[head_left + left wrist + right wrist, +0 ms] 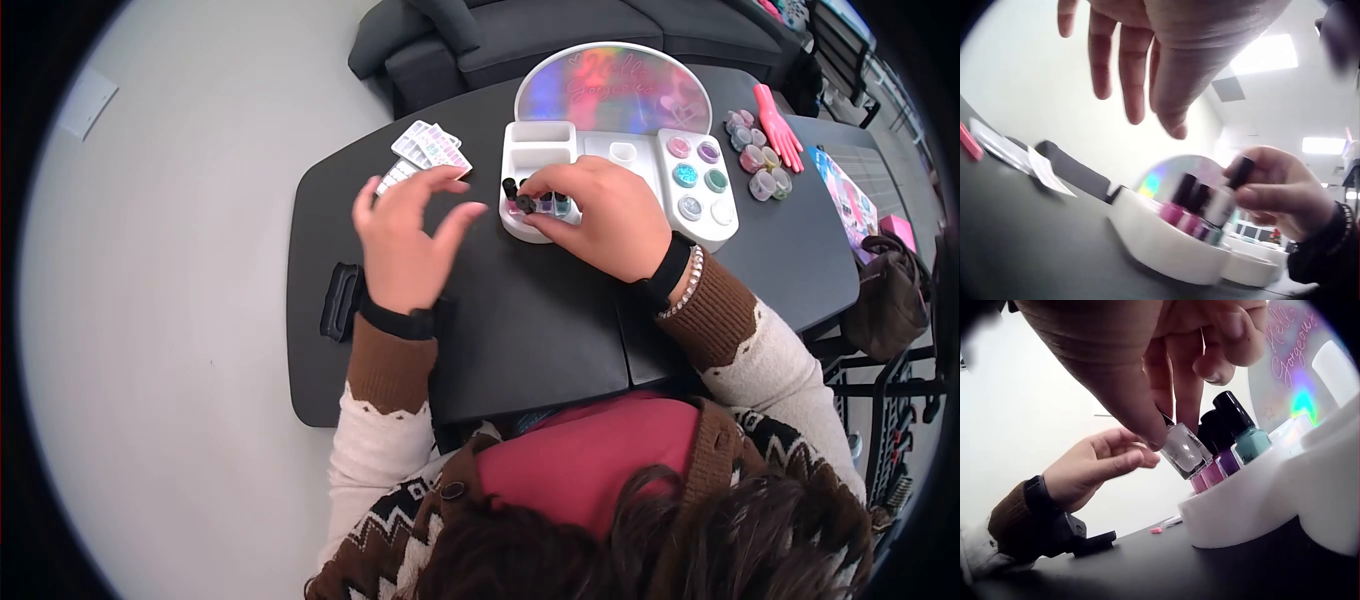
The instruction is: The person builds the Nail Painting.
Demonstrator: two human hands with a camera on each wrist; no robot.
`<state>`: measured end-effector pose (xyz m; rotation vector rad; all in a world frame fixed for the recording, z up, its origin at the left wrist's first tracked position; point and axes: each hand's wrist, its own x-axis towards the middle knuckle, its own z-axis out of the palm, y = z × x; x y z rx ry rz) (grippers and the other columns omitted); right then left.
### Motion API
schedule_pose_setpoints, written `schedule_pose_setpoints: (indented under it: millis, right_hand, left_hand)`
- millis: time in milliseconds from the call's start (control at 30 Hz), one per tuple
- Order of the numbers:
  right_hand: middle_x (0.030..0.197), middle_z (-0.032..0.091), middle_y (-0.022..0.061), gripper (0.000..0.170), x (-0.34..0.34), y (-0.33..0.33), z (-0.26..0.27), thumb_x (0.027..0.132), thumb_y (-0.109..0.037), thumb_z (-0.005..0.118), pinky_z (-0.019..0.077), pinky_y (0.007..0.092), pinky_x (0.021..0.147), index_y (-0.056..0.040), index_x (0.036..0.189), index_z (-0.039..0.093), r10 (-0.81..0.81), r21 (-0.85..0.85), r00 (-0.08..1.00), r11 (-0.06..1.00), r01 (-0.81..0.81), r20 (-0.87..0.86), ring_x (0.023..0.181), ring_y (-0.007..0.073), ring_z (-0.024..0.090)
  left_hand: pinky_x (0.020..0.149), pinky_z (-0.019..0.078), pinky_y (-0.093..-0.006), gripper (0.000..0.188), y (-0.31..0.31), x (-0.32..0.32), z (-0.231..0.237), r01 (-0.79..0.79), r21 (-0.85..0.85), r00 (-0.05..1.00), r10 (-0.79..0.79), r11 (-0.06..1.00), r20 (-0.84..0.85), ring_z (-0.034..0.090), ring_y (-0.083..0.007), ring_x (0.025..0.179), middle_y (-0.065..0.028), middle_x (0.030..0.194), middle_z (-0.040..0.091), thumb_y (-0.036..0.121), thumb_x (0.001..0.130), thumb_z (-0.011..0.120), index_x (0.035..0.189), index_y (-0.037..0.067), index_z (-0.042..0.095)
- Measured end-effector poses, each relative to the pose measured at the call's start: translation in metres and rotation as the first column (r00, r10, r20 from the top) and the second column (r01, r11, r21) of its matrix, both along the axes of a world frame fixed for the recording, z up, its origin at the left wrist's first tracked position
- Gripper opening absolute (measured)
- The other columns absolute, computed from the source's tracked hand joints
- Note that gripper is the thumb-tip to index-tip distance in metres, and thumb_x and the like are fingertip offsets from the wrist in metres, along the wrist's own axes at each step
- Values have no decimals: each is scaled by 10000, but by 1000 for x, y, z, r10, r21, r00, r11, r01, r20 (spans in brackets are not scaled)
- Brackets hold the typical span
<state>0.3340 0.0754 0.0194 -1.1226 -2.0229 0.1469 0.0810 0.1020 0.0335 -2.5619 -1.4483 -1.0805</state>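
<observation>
A clear-white polish bottle with a black cap (1186,452) is pinched between thumb and fingers of my right hand (608,215), tilted over the front of the white organizer (524,228). Beside it in the organizer's front slot stand pink, purple and teal bottles; the teal one (1251,445) is nearest the camera in the right wrist view. My left hand (405,240) is held above the table, left of the organizer, its fingers apart and loosely bent with nothing between them. In the left wrist view the held bottle (1219,206) leans beside the pink bottle (1172,212).
Nail-tip sheets and cards (430,148) lie at the back left, and a black case (342,302) at the left edge. Glitter pots (685,175) fill the organizer's right side. Farther right are small jars (762,184), a pink practice hand (778,128) and a printed box (846,196).
</observation>
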Motion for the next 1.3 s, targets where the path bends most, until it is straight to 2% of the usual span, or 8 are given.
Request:
schedule_pose_setpoints:
  millis: [100,233,500,800,967,1033,1100,1300]
  right_hand:
    - [1020,738,65,201,-2,0,1,900,-218,828,598,419,808,-114,1063,772,-15,-28,1000,999,15,1,936,290,730]
    - [1063,674,73,179,-4,1,0,919,-239,824,594,414,817,-111,1040,793,-5,-82,999,997,2,-32,933,280,719]
    - [1093,638,75,154,-1,6,-3,921,-240,841,587,405,825,-136,1033,823,-26,-66,999,998,24,-41,930,289,705]
    - [1102,630,67,218,4,12,-7,896,-258,872,585,408,848,-154,1078,812,-34,-92,998,995,30,-45,965,287,704]
    - [1115,645,63,235,2,7,2,892,-239,874,584,403,846,-154,1099,803,-29,-63,994,998,23,-102,973,283,704]
    - [1079,670,56,215,2,7,6,889,-223,876,584,395,833,-146,1077,806,114,37,980,993,-109,-161,964,273,701]
    - [1053,677,54,200,-1,2,7,889,-218,874,584,391,826,-141,1062,809,145,21,976,989,-143,-162,954,269,700]
    - [971,678,52,129,6,-2,16,897,-194,857,578,383,808,-119,988,807,177,23,968,984,-176,-178,927,265,699]
  left_hand:
    - [1185,378,-499,259,19,-40,-12,-302,85,939,311,950,-144,714,-225,1139,13,1130,803,261,889,878,1122,188,792]
    - [1161,398,-514,246,32,-77,-21,-515,-11,829,495,857,-262,622,-283,1360,-19,1335,754,283,855,906,1084,235,829]
    - [1243,326,-537,242,42,-82,-30,-620,-202,767,533,758,-357,469,-319,1542,-51,1526,671,308,846,917,1082,314,863]
    - [1276,272,-578,159,36,-75,-29,-502,-238,852,428,832,-301,438,-356,1557,-91,1513,674,293,844,916,998,298,878]
    - [1247,357,-573,172,22,-49,-11,-101,-192,993,111,976,45,438,-426,1548,-125,1505,676,230,859,900,1027,211,868]
    - [1219,392,-580,181,14,-28,-5,-10,-161,995,26,987,100,442,-439,1544,-138,1498,679,215,860,897,1035,188,863]
    - [1241,351,-565,174,5,-10,-1,190,-114,974,-173,975,143,437,-423,1554,-107,1490,691,221,857,902,1025,196,864]
    - [1286,240,-541,239,-4,3,-6,223,-78,972,-215,972,97,443,-370,1559,-45,1508,683,268,856,915,1078,209,846]
